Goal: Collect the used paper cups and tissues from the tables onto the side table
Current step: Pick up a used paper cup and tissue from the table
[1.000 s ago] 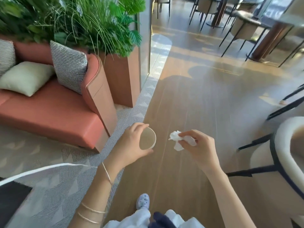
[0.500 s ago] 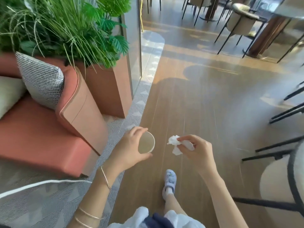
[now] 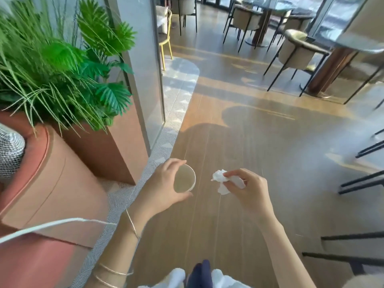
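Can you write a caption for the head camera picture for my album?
Walking past a leafy planter, left hand carrying a paper cup, right hand a crumpled tissue.

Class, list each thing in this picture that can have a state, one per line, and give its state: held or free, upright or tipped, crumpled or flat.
Paper cup: held in the left hand, tipped on its side, open mouth facing the camera, looks empty.
Tissue: crumpled, pinched in the right hand.
Left hand: closed round the cup.
Right hand: closed on the tissue.
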